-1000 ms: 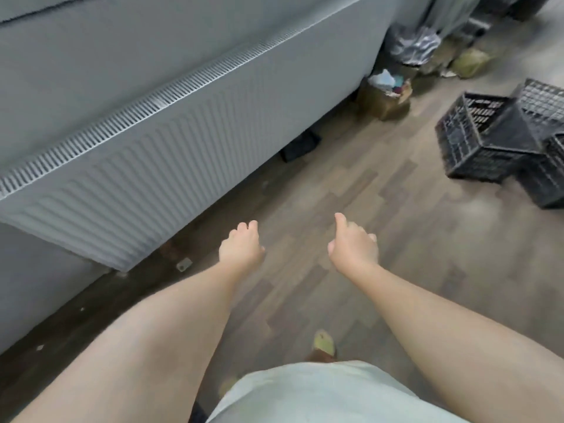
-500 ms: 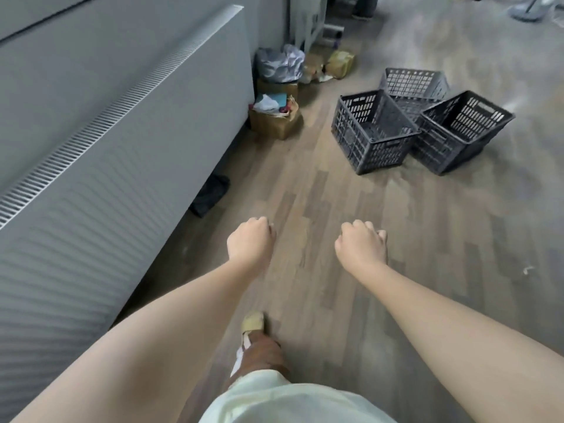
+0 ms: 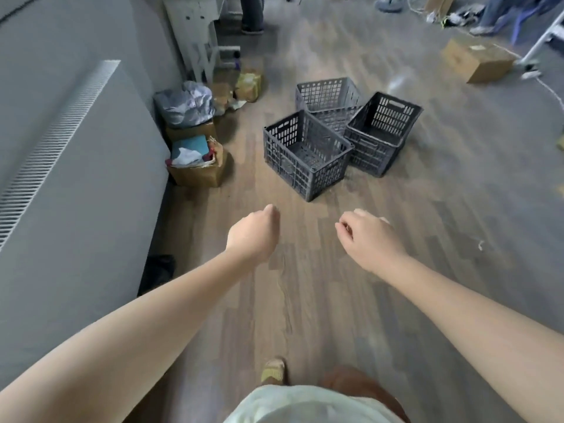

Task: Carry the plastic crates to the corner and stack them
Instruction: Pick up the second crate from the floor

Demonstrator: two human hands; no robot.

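Observation:
Three dark grey slatted plastic crates stand together on the wooden floor ahead of me. The nearest crate [image 3: 305, 157] is at the front left, a second crate [image 3: 380, 132] sits to its right, and a third crate [image 3: 328, 97] is behind them. All look empty and upright. My left hand [image 3: 253, 235] is stretched out in front with its fingers curled shut, holding nothing. My right hand [image 3: 367, 236] is level with it, fingers loosely curled, also holding nothing. Both hands are well short of the crates.
A long grey radiator cover [image 3: 70, 184] runs along the left. Cardboard boxes with rubbish [image 3: 195, 163] and a crumpled bag [image 3: 187, 103] sit at its far end. A cardboard box [image 3: 477, 59] lies at the back right. A person's legs [image 3: 251, 13] stand at the back.
My view has swung right and forward, so the crates have come from the right edge to the middle ahead. My hands have curled from partly open to shut.

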